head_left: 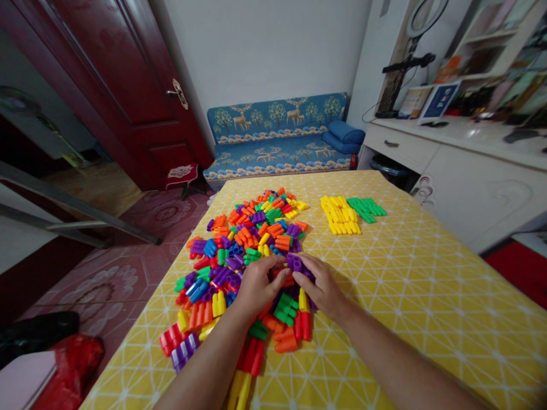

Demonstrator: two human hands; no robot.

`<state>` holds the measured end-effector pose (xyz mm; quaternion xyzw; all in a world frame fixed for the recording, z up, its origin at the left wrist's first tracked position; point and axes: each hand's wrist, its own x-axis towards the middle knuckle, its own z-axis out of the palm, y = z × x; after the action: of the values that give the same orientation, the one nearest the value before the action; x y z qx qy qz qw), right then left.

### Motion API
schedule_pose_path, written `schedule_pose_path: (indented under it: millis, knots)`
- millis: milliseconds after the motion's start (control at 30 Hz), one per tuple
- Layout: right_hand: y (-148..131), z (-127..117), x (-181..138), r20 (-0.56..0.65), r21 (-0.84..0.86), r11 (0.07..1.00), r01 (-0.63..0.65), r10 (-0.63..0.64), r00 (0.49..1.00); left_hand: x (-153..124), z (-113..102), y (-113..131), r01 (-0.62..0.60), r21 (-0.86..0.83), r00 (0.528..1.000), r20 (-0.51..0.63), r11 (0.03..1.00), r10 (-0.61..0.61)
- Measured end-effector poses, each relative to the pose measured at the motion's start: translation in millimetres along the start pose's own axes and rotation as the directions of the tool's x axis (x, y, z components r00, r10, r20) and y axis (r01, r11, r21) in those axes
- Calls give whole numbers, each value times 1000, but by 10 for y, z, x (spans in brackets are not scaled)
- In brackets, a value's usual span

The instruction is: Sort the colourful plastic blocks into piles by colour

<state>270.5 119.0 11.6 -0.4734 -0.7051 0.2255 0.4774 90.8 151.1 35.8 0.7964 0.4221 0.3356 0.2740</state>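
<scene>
Two hands meet over the near-right part of a mixed heap (245,236) of plastic blocks on the desk (384,319), seen in the head view. The right hand (321,287) pinches a purple block (294,261) between thumb and fingers. The left hand (257,286) is half curled just beside it; whether it grips anything I cannot tell. Beyond the right hand, apart from the heap, lie a yellow group (341,215) and, touching or just beside it, a smaller green group (366,208). Judging from this, only these two colours have been set apart so far, and not fully: yellow and green pieces remain in the heap, among the orange, red, blue and purple ones, so most appears left.
</scene>
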Motion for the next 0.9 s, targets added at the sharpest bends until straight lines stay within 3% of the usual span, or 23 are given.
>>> schedule_pose_path:
  millis: [200,300,567,700,767,833,900]
  knots:
    - [-11,17,-2,-28,185,979,-86,92,995,20,-9,-22,-33,24,997,-68,999,35]
    - [-48,11,-2,-53,195,975,-103,116,992,29,-25,-5,-61,26,992,-107,998,64]
    - [-135,-37,23,-200,29,997,67,-60,978,31,-42,19,-110,-36,990,-96,993,106]
    - [64,-277,85,-355,-141,987,77,-123,927,33,-27,-17,-115,-15,990,-90,993,113]
    - [238,-476,110,-421,-316,949,8,-148,895,35,-18,-32,-113,-10,990,-84,994,112]
    - [404,-657,115,-419,-523,842,-132,-119,900,38,-11,-45,-107,-6,992,-74,994,106]
    - [512,-758,102,-338,-667,709,-228,-16,941,41,-5,-59,-101,-3,993,-65,995,101]
